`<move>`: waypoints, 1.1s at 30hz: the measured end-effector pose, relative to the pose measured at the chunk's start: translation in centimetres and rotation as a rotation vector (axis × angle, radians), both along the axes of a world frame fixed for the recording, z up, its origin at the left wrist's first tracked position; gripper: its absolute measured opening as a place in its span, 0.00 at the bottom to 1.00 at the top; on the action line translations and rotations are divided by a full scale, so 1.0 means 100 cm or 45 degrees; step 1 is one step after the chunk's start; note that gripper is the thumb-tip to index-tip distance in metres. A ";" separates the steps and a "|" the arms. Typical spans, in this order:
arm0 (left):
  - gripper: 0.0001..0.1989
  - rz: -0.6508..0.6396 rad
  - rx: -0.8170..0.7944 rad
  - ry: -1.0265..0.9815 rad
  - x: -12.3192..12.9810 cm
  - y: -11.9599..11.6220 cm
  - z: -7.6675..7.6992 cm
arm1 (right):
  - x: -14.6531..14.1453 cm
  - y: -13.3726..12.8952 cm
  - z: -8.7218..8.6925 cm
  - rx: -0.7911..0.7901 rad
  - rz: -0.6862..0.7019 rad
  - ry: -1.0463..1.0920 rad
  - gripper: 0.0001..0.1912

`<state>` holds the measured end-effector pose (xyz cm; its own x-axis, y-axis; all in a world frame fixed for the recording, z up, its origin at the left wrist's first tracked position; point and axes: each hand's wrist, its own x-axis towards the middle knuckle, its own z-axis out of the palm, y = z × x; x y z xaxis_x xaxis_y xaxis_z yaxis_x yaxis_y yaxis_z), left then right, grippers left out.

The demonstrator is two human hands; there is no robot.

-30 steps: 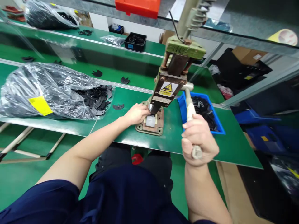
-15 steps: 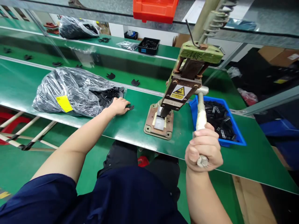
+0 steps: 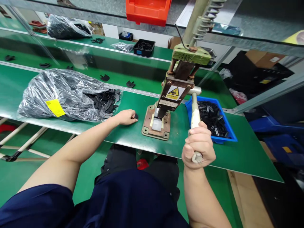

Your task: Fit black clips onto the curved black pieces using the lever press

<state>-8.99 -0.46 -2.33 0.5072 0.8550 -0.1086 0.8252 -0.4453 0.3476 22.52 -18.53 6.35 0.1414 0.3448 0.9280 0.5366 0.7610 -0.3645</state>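
Note:
My left hand is closed on a small black plastic piece, just above the green bench between the bag and the press. The clear plastic bag lies on its side, its mouth spilling curved black pieces. My right hand is wrapped around the press lever, which is bound in pale tape. The hand press stands on a brown base plate. A pale block sits on that base under the press's dark punch.
Right of the press, a blue bin holds black parts with metal strips. Several black pieces lie on the green strip behind the bench. A red bin sits on the shelf above. At the back stands a black tray.
My left hand has moved right, away from the bag's mouth, carrying a black piece closer to the press. My right hand keeps its hold on the lever. The whole view has shifted slightly.

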 end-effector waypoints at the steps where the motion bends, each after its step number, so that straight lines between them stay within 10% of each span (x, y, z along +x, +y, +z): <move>1: 0.16 0.011 -0.004 -0.019 0.003 -0.006 -0.002 | 0.000 0.000 0.000 -0.004 0.001 0.002 0.05; 19: 0.25 0.495 -0.803 -1.417 0.053 -0.029 0.017 | 0.000 -0.002 -0.001 -0.033 0.010 0.012 0.11; 33: 0.17 0.393 -0.919 -1.144 0.106 -0.001 0.032 | 0.002 -0.004 0.001 -0.041 -0.001 -0.068 0.12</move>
<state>1.57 -0.56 0.83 0.4316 0.8412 -0.3257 0.1965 0.2648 0.9441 22.73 -18.93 6.46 0.0923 0.3745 0.9226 0.5565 0.7490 -0.3596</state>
